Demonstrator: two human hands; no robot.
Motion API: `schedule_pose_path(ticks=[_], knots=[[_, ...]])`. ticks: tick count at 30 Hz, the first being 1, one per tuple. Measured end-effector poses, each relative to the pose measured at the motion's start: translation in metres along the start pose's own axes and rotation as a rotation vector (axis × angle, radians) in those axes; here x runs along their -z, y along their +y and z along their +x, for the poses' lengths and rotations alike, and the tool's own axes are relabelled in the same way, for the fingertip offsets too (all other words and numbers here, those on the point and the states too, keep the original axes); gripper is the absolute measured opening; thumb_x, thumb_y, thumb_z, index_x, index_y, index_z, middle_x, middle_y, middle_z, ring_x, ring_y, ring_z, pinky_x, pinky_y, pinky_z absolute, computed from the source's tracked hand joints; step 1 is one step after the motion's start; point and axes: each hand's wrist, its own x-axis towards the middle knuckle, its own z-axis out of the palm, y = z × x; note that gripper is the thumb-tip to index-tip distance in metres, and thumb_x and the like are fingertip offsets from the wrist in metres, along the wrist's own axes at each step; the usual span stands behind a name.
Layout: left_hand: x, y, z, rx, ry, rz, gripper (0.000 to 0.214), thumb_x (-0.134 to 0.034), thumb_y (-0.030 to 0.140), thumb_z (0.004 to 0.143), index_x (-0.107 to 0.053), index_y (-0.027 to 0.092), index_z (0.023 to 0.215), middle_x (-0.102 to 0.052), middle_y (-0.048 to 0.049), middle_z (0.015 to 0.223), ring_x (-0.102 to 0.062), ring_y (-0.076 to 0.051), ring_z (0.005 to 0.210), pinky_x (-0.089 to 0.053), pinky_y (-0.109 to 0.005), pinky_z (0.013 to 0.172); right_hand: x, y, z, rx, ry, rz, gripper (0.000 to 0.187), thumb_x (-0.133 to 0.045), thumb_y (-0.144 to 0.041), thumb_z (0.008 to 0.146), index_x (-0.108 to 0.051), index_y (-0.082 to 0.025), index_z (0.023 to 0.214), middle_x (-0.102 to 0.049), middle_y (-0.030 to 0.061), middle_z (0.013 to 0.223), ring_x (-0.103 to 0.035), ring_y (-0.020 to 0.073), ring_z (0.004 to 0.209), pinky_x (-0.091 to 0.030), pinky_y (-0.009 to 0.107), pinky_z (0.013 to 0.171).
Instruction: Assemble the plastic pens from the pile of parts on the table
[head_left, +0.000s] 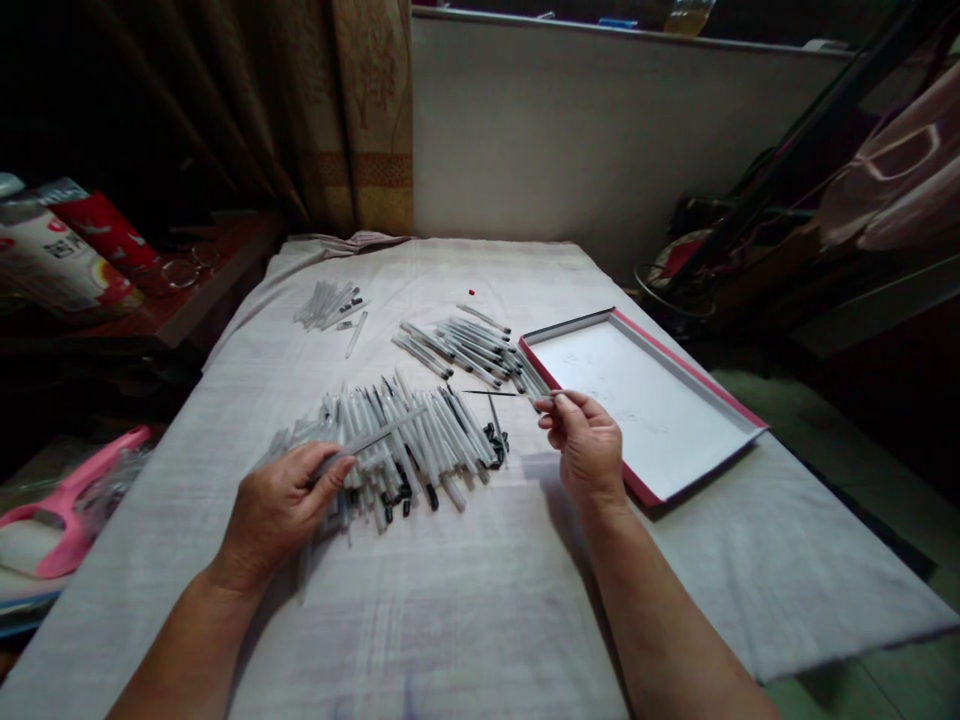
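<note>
My left hand (281, 500) is closed on a clear pen barrel (375, 436) that points up and right over a large heap of clear pen barrels (405, 445) with black tips. My right hand (581, 435) pinches a thin black pen refill (491, 393), held level and pointing left toward the barrel. The two hands are apart, with the heap between them. A second group of pens (469, 350) lies farther back, and a smaller group (326, 303) sits at the far left of the table.
A shallow white tray with a red rim (649, 495) lies right of my right hand. The table has a pale cloth (465, 600). Curtains and a white wall stand behind. A pink object (71, 500) and packets lie at left.
</note>
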Motion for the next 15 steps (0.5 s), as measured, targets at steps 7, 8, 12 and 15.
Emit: schedule_pose_path(ticks=[7,8,12,15], knots=[[-0.004,-0.003,-0.003,0.024,0.052,0.004,0.033,-0.051,0.053,0.094,-0.068,0.024,0.094,-0.077,-0.0034,0.086,-0.072,-0.020,0.074,-0.053,-0.029,0.064,-0.011,0.015,-0.033,0.441,-0.374,-0.491,0.013,-0.060,-0.023,0.085,-0.072,-0.019,0.086,-0.077,0.0059,0.080,-0.067,0.0156,0.060,-0.054,0.028,0.060],[-0.005,-0.002,-0.003,0.021,0.050,-0.014,0.033,-0.052,0.053,0.093,-0.068,0.024,0.094,-0.077,-0.0032,0.086,-0.073,-0.020,0.074,-0.054,-0.029,0.065,-0.012,0.016,-0.035,0.492,-0.414,-0.546,0.014,-0.058,-0.021,0.085,-0.072,-0.020,0.086,-0.077,0.0057,0.080,-0.067,0.0156,0.059,-0.053,0.028,0.061],[-0.008,0.000,-0.004,0.023,0.027,-0.095,0.031,-0.055,0.050,0.093,-0.070,0.024,0.094,-0.077,-0.0025,0.084,-0.072,-0.018,0.072,-0.055,-0.028,0.064,-0.011,0.013,-0.036,0.604,-0.490,-0.678,0.018,-0.055,-0.020,0.083,-0.074,-0.022,0.084,-0.077,0.0054,0.079,-0.069,0.0179,0.067,-0.055,0.030,0.069],[-0.008,0.002,-0.004,0.020,0.011,-0.152,0.030,-0.057,0.050,0.092,-0.071,0.024,0.094,-0.077,-0.0029,0.085,-0.073,-0.019,0.073,-0.056,-0.028,0.066,-0.011,0.009,-0.035,0.604,-0.520,-0.729,0.019,-0.055,-0.024,0.083,-0.074,-0.022,0.083,-0.076,0.0056,0.076,-0.069,0.0193,0.069,-0.054,0.031,0.071]])
